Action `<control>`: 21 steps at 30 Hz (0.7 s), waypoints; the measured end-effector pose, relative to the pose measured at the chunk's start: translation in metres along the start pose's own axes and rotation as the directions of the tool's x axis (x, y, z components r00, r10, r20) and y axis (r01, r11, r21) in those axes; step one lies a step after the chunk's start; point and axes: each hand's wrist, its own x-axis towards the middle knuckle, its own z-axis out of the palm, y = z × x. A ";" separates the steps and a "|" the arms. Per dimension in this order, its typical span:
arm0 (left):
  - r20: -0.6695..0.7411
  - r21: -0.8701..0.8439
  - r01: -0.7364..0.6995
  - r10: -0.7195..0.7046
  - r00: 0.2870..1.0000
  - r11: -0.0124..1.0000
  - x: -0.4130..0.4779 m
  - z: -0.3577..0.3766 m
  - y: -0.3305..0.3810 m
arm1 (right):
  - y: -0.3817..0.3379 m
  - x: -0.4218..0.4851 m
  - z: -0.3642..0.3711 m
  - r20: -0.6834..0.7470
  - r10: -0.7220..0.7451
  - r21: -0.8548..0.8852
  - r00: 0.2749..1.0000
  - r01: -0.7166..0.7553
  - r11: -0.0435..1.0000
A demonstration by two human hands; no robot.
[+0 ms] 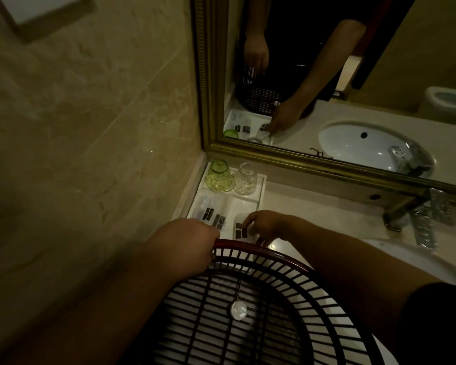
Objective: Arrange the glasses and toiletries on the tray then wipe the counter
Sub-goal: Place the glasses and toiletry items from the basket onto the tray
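A white tray (258, 200) sits in the counter's left corner. At its back stand a green glass (219, 177) and a clear glass (245, 179), both upside down. Two white toiletry packets with dark labels (213, 216) lie in its front left compartment. My right hand (267, 224) pinches another white toiletry packet (240, 227) at the tray's front right. My left hand (188, 247) grips the rim of a dark slatted basket (261, 306) that fills the foreground. A small clear packet (238, 310) lies in the basket.
A beige tiled wall runs close on the left. A gold-framed mirror (313, 160) stands behind the counter and reflects my arms and the sink. A metal faucet (416, 216) rises at the right, with the white sink rim (416, 252) below it.
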 end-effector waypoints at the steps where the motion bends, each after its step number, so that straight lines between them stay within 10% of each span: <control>1: -0.002 -0.001 0.003 -0.003 1.000 1.000 0.000 0.000 0.000 | -0.003 -0.005 -0.001 -0.008 -0.001 -0.026 1.000 0.001 1.000; 6: 0.022 -0.032 0.028 -0.028 0.999 0.999 -0.001 -0.007 0.003 | -0.031 -0.050 -0.010 -0.228 -0.174 -0.443 0.958 0.058 0.895; 14: 0.017 -0.034 0.014 -0.013 1.000 0.999 -0.007 -0.020 0.011 | -0.041 -0.192 0.041 -0.417 -0.722 -0.475 0.553 0.544 0.691; 21: 0.048 -0.017 0.039 -0.039 0.998 0.999 -0.009 -0.021 0.012 | 0.017 -0.157 0.123 0.118 -0.436 -0.698 0.892 0.388 0.603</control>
